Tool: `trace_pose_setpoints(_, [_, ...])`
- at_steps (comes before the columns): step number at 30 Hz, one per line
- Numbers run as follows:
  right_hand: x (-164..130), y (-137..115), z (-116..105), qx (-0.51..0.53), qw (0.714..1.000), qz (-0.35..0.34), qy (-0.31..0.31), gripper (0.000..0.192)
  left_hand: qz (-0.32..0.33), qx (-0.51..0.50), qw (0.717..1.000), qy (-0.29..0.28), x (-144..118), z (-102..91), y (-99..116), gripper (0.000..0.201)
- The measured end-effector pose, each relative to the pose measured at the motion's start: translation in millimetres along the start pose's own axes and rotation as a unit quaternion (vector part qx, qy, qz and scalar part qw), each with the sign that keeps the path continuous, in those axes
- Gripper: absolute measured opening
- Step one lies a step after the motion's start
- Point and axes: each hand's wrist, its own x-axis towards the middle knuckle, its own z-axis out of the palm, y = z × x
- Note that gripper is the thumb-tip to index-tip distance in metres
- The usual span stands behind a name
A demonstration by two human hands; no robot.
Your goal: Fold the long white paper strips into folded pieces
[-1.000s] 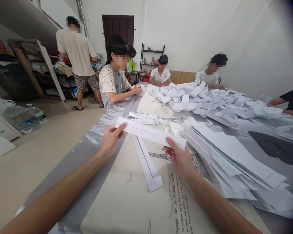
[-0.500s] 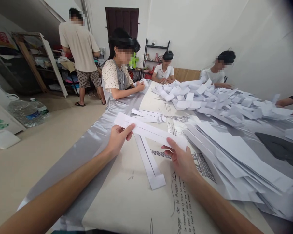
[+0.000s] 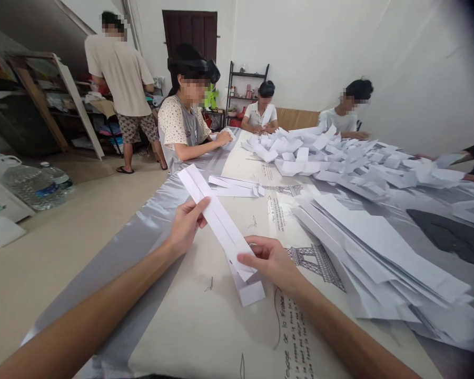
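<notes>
A long folded white paper strip (image 3: pixel 221 223) with a lengthwise seam is held slanting over the table, its far end up and to the left. My left hand (image 3: pixel 187 223) pinches its upper left edge between thumb and fingers. Close to the strip's near end, my right hand (image 3: pixel 266 258) grips it, thumb on top and fingers curled behind. Beneath that end, another folded paper strip (image 3: pixel 253 295) lies on the printed cloth, mostly covered by the held one. Several more folded paper strips (image 3: pixel 237 185) lie farther off on the table.
A stack of flat white paper sheets (image 3: pixel 379 258) fans out on the right, with a large heap of folded papers (image 3: pixel 319 152) behind it. A dark flat piece (image 3: pixel 450 237) lies at far right. Several people sit around the table; one person (image 3: pixel 120 79) stands at back left.
Both hands have turned the held strip from nearly level to steeply slanted. My right hand has come down and left, bringing the near end over the strip lying on the cloth.
</notes>
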Motion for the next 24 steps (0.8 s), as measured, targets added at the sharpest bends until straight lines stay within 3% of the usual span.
trace_pose_setpoints(2, [-1,-1,1,-0.002,1.0,0.006,-0.025,0.037,0.005,0.014,1.0,-0.005,-1,0.4,-2,0.037])
trace_pose_setpoints(6, [-3,-3,0,-0.033,0.998,0.013,-0.051,0.025,0.018,0.044,0.999,-0.012,-2,-2.0,-1,0.039])
trace_pose_setpoints(12, [-3,-1,-2,-0.055,0.996,0.024,-0.059,0.026,0.032,0.069,0.997,-0.018,-2,-2.7,-1,0.041])
trace_pose_setpoints(18, [-3,3,-1,-0.067,0.997,-0.018,-0.031,0.091,0.045,0.13,0.99,-0.02,-1,-4.1,-4,0.039])
trace_pose_setpoints(20, [-3,2,2,-0.067,0.997,-0.037,-0.033,0.096,0.03,0.138,0.989,-0.042,-6,-1.4,-3,0.036])
trace_pose_setpoints(24, [-4,1,7,-0.031,0.998,-0.051,-0.005,0.091,-0.046,0.169,0.973,-0.149,-21,10.7,2,0.045])
